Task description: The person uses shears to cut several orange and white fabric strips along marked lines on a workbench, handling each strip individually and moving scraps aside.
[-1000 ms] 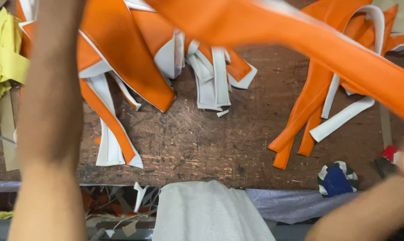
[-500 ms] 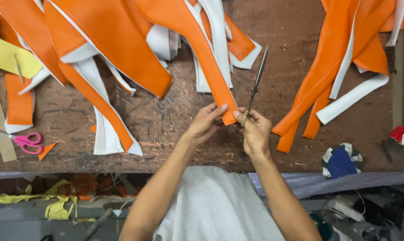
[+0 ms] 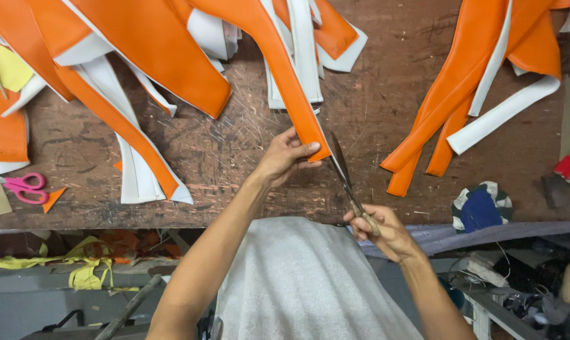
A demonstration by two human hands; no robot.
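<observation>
At a scarred wooden bench [image 3: 385, 101], the left hand [image 3: 285, 160] pinches the near end of a long orange strip [image 3: 278, 69], whose long axis runs from far left down to near right, its cut end pointing toward the worker. The right hand [image 3: 382, 230] is clenched on the handles of dark shears [image 3: 345, 176], blades pointing far and slightly left, tips just beside the strip's end. Pink scissors [image 3: 23, 187] lie at the bench's left.

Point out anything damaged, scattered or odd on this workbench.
The wooden bench top is heavily scored with cut marks and worn patches around the orange strip pinched in the left hand. A small orange offcut lies loose beside the pink scissors. Yellow scraps litter the shelf below.
</observation>
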